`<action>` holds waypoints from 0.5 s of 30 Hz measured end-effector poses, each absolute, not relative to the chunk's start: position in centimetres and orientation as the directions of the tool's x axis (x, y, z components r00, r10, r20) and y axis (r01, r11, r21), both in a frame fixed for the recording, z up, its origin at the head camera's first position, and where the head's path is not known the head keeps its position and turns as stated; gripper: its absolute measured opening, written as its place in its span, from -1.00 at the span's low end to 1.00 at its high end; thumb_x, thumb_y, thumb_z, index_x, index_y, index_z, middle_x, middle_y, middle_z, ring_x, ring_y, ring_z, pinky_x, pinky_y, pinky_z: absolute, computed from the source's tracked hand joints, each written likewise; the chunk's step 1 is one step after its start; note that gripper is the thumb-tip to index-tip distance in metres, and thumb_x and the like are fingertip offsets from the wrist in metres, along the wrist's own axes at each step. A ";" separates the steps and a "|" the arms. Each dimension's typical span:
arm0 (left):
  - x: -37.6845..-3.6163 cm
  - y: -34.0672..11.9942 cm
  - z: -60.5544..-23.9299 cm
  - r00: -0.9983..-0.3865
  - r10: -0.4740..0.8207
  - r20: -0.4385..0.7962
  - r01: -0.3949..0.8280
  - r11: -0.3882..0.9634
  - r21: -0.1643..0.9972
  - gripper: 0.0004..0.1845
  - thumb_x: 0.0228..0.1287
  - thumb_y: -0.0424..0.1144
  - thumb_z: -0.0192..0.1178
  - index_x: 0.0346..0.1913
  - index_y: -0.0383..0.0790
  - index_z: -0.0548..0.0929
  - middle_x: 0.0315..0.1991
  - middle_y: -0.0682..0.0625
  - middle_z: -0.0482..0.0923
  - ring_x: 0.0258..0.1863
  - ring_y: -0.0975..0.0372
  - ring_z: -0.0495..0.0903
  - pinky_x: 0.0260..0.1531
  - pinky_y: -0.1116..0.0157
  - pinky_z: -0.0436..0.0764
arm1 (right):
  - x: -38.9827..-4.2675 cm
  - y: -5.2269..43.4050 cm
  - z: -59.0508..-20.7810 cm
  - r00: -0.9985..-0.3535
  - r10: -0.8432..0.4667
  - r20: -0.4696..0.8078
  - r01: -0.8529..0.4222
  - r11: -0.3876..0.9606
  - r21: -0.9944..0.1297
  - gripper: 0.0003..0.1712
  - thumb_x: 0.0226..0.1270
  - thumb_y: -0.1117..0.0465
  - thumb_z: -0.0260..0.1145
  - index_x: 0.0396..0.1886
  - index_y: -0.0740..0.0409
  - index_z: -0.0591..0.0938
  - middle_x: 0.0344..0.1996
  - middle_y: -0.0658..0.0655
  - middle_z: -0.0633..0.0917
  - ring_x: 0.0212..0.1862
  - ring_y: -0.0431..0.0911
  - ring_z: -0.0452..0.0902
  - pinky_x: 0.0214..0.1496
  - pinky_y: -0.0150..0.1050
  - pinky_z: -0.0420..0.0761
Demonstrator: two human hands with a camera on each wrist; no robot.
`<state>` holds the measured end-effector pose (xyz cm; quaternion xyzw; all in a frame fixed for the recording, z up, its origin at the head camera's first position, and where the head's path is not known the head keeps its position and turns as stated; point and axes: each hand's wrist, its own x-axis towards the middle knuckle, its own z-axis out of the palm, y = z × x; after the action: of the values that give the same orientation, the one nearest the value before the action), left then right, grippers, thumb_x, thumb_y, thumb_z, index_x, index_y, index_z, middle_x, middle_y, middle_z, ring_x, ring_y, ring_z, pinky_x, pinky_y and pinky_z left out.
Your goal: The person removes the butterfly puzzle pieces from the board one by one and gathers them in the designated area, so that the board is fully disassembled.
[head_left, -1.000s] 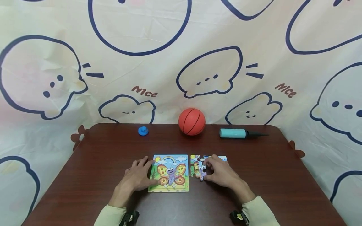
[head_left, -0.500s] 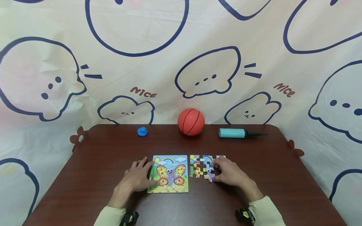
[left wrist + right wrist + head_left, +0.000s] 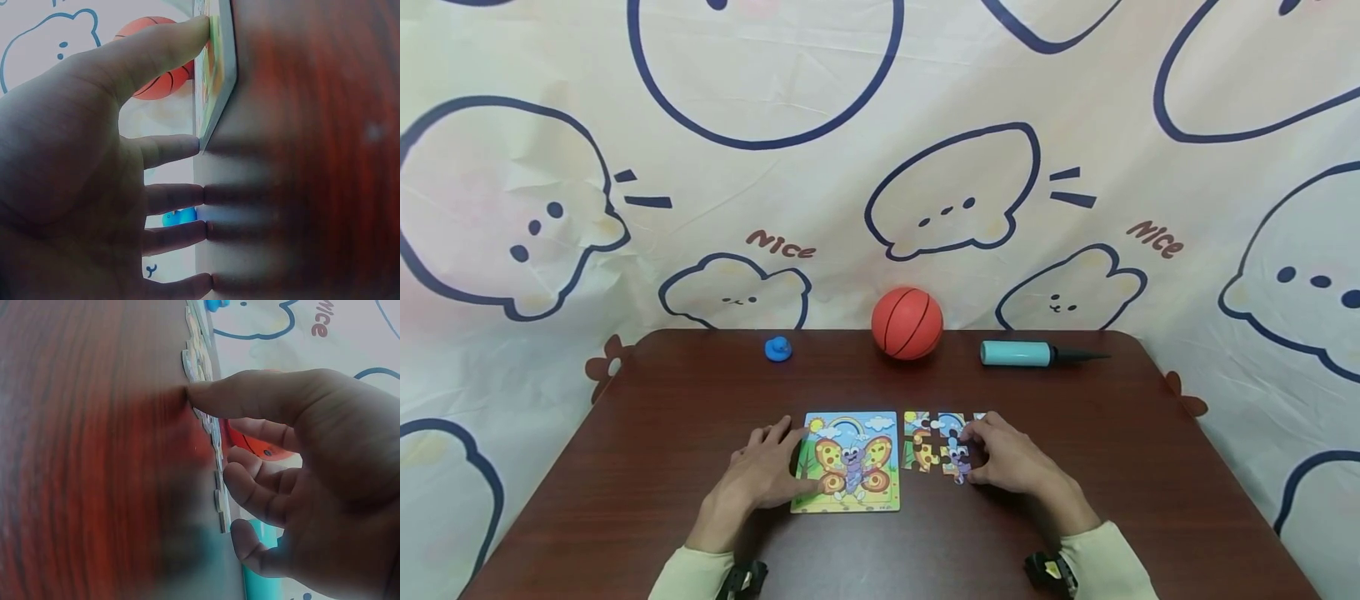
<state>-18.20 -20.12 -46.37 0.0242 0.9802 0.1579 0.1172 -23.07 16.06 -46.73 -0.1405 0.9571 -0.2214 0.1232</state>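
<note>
dark reddish-brown wooden tabletop [image 3: 647,467] carries everything. square butterfly picture puzzle board [image 3: 848,460] lies flat at front centre; left hand [image 3: 765,471] rests on its left edge, fingers spread and straight, thumb on the board face. just right of the board, a cluster of loose cardboard puzzle pieces [image 3: 934,445] lies flat; right hand [image 3: 1009,457] pinches the pieces at the cluster's right side between thumb and curled fingers. along the far edge: orange rubber ball [image 3: 907,323], teal hand pump [image 3: 1028,354], small blue toy [image 3: 778,348], well apart.
</note>
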 end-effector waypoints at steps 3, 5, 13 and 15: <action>-18.2 -20.2 -46.4 -0.971 0.081 -0.224 0.008 0.951 0.309 -0.01 -0.12 0.33 0.38 0.39 -0.05 0.36 0.49 -0.25 0.11 0.39 -0.25 0.16 0.12 -0.40 0.28 | -23.1 15.9 -46.8 -0.927 -0.339 -0.158 -0.238 0.860 -0.452 -0.49 -0.05 0.06 0.59 -0.06 -0.18 0.60 -0.16 -0.08 0.46 -0.16 -0.18 0.39 -0.10 -0.21 0.50; -18.2 -20.1 -46.4 -0.971 0.078 -0.227 0.005 0.953 0.304 0.00 -0.13 0.34 0.38 0.39 -0.05 0.36 0.49 -0.25 0.11 0.39 -0.25 0.16 0.13 -0.40 0.28 | -22.9 15.7 -46.8 -0.925 -0.356 -0.134 -0.263 0.853 -0.451 -0.51 -0.01 0.03 0.56 -0.05 -0.18 0.59 -0.17 -0.09 0.46 -0.17 -0.19 0.40 -0.12 -0.22 0.49; -18.2 -20.0 -46.2 -0.972 0.080 -0.219 0.011 0.953 0.302 -0.02 -0.12 0.33 0.38 0.38 -0.06 0.38 0.48 -0.25 0.12 0.37 -0.24 0.18 0.12 -0.41 0.28 | -22.1 14.0 -46.7 -0.887 -0.453 -0.089 -0.358 0.795 -0.489 -0.56 0.13 -0.02 0.47 0.01 -0.13 0.58 -0.07 -0.08 0.48 -0.06 -0.17 0.43 -0.02 -0.16 0.56; -18.2 -20.0 -46.2 -0.973 0.080 -0.218 0.010 0.953 0.304 -0.02 -0.12 0.32 0.39 0.38 -0.05 0.37 0.48 -0.25 0.12 0.37 -0.24 0.17 0.12 -0.41 0.29 | -22.0 13.6 -46.8 -0.873 -0.478 -0.099 -0.371 0.781 -0.503 -0.52 0.15 -0.02 0.45 0.08 -0.13 0.56 -0.01 -0.09 0.49 -0.03 -0.17 0.44 0.02 -0.13 0.58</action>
<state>-18.15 -19.99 -46.23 0.0231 0.9814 0.1520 0.1148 -21.97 13.58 -46.77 -0.2265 0.9370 -0.2415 0.1111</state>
